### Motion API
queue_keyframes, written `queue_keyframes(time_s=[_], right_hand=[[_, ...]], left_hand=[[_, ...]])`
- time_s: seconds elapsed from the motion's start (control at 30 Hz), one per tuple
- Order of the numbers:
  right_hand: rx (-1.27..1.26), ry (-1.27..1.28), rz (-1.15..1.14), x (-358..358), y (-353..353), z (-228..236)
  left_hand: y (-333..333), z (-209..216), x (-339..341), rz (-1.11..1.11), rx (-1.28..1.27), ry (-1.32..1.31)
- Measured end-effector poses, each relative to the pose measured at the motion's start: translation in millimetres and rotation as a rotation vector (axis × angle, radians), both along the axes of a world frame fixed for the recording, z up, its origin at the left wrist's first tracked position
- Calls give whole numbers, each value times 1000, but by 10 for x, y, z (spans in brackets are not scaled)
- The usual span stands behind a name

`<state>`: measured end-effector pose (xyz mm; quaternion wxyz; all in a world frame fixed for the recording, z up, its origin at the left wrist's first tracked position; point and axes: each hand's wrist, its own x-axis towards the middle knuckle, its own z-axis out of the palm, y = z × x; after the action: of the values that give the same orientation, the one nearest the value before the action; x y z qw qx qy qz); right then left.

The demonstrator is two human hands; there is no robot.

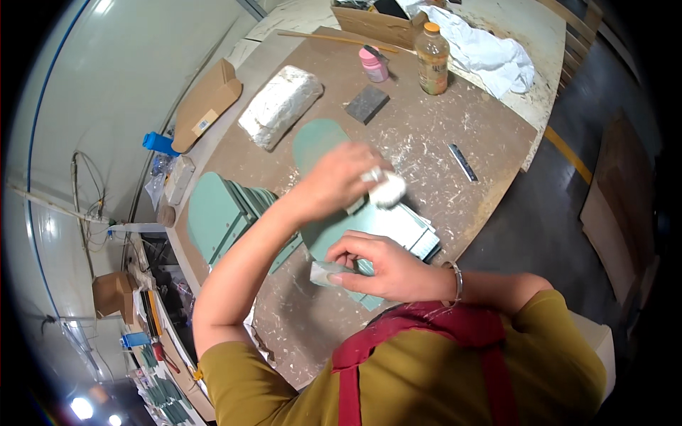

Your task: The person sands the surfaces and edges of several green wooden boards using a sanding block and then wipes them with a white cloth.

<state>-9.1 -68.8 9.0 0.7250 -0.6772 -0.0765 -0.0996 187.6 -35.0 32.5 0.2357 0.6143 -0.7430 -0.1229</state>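
My left hand (348, 174), a little blurred by motion, is closed on a white wad (387, 190), perhaps cloth. It is over a long pale green panel (320, 142) with a rounded far end. Nearer my body, my right hand (391, 266) is closed, thumb and fingers gripping a small pale green flat piece (328, 274). Between and below my hands are several pale green strips (408, 231), partly hidden by my right hand. To the left, beside my left forearm, stands a stack of rounded green panels (213, 213) with small holes.
Beyond my hands on the brown board (490, 135) are a silvery wrapped block (280, 106), a dark grey block (367, 104), a pink bottle (374, 67) and an orange-capped bottle (432, 64). A slim blade-like tool (463, 163) lies right. White cloth (490, 57) and a cardboard box (376, 25) sit behind.
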Motion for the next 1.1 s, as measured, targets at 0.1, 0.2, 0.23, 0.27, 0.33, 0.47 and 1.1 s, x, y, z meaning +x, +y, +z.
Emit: queue_keyframes(time_s=[0.1,0.2,0.23,0.27,0.33,0.47,1.1], right_hand=[[-34,-5,16,-4,15,35],[-70,9,27,-14,-4,70],[-71,33,48,-15,-1,57],[-68,-6,34,0,-2,27],[-94,-5,26,17,-4,13],[-130,4,36,7,50,52],[-136,-14,-17,29,49,30]], left_hand=[[-24,-126,102,100,187,-66],[-188,8,158,141,191,-133],[-189,49,71,111,160,-191],[-180,-3,-44,-12,43,-215],[-113,-81,-226,-169,-10,-347],[-251,-141,52,-38,-4,-365],[-332,-145,212,211,-76,-376]])
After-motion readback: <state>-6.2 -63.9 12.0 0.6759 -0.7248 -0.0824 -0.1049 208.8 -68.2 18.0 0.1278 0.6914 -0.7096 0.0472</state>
